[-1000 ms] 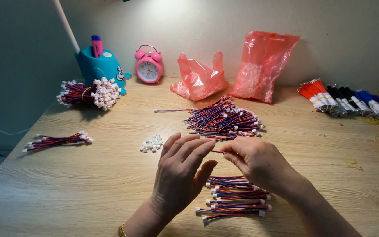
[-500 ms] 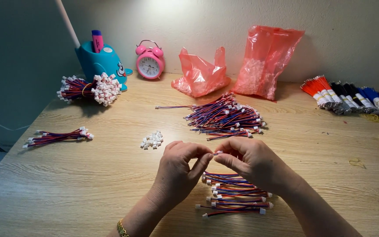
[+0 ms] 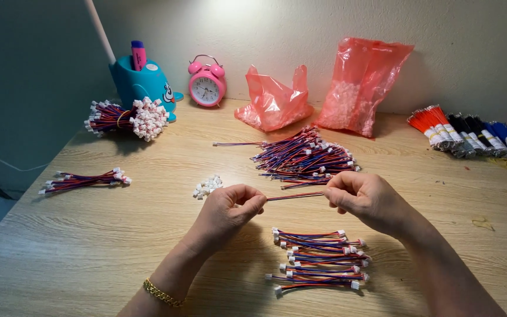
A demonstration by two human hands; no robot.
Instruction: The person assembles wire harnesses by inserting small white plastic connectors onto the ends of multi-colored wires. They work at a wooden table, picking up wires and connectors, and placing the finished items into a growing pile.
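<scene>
Left hand [image 3: 227, 208]: fingers curled in, thumb and forefinger pinching one end of a short red-and-blue wire lead [image 3: 294, 196]. Right hand [image 3: 364, 196]: fingers pressed together on the lead's other end. Lead stretched level between the two hands, held clear above the table [image 3: 77, 252].

Directly below the hands: stack of finished leads [image 3: 318, 261], laid roughly parallel, white connectors at the ends. Just left of the left hand: small heap of loose white connectors [image 3: 208, 186] on the table. Behind the hands: larger loose pile of leads [image 3: 303, 157], fanned out, one strand trailing left.

Left edge of the table: small bundle of leads [image 3: 83, 181], lying flat. Back left: thick bundle [image 3: 125, 117] bound with a band, connector ends bunched together, resting against a blue pen holder [image 3: 139, 82] with a pink marker in it. Beside that, a pink alarm clock [image 3: 206, 84], upright against the wall.

Back centre: two pink plastic bags, the small one [image 3: 274, 100] slumped, the tall one [image 3: 362, 85] leaning on the wall with white pieces showing through. Far right: row of wire bundles [image 3: 470, 132] in red, black and blue, ends taped white.
</scene>
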